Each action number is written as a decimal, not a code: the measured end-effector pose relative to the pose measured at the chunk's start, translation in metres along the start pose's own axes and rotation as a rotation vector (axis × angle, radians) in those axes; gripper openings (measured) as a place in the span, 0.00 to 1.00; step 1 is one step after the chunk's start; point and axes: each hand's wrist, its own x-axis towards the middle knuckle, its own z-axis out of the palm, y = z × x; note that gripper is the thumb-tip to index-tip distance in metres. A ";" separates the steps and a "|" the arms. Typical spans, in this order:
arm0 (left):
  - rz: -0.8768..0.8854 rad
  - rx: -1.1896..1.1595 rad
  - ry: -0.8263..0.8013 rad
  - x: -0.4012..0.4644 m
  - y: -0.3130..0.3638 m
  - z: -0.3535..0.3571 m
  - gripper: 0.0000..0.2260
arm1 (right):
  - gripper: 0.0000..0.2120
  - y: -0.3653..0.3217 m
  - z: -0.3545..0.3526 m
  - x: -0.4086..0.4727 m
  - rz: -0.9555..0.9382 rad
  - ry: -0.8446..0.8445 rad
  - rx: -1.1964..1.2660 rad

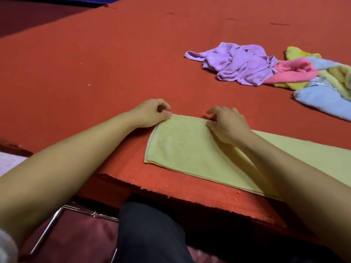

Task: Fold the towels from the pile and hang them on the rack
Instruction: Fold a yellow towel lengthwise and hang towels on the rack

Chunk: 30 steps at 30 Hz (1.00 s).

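- Yellow towel (pixel 182 149) lies flat on the red-covered bench (pixel 95 63), close to the bench's near edge, and runs off toward the right edge of the view under the right forearm; along its near long side two layers show, so it is folded lengthwise.
- Left hand (pixel 150 113) sits at the towel's far left corner — its thumb and curled fingers (pixel 167 115) pinch that corner where it meets the bench cover.
- Right hand (pixel 228 124) rests on the towel's far edge, a little to the right of the left hand; its fingers are bent and its fingertips press at the edge, but whether they actually pinch the cloth I cannot tell.
- Pile of towels (pixel 284 71) lies crumpled toward the far right part of the bench, well apart from the yellow towel: a purple towel (pixel 239 63) on the left of the pile, a pink towel (pixel 294 71) touching it, a second yellow one (pixel 338 76) behind, and a light blue towel (pixel 322 99) nearest the right edge of the view.
- Below the near edge of the bench a dark trouser leg (pixel 152 234) shows — beside it, to the left, a metal frame (pixel 49 228).
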 end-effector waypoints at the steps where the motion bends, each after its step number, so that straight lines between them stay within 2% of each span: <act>1: 0.004 0.002 -0.002 0.000 0.000 0.002 0.09 | 0.17 0.001 0.000 0.000 0.009 -0.012 -0.001; 5: 0.025 -0.037 0.033 -0.001 0.001 0.003 0.10 | 0.16 0.003 -0.005 0.000 0.023 -0.034 0.029; 10: 0.073 -0.314 0.153 -0.017 0.004 -0.003 0.18 | 0.19 0.005 -0.022 -0.012 -0.017 -0.010 0.229; 13: 0.076 -0.399 0.204 -0.041 0.002 -0.007 0.21 | 0.22 0.001 -0.036 -0.033 -0.083 0.023 0.331; 21: 0.083 -0.294 0.190 -0.114 -0.012 0.003 0.21 | 0.24 -0.019 -0.027 -0.100 -0.264 -0.037 0.360; 25: 0.081 -0.268 0.176 -0.133 -0.017 0.008 0.23 | 0.25 -0.017 -0.017 -0.117 -0.305 -0.051 0.370; 30: 0.097 -0.220 0.170 -0.144 -0.014 0.016 0.21 | 0.26 -0.014 -0.013 -0.125 -0.327 -0.025 0.393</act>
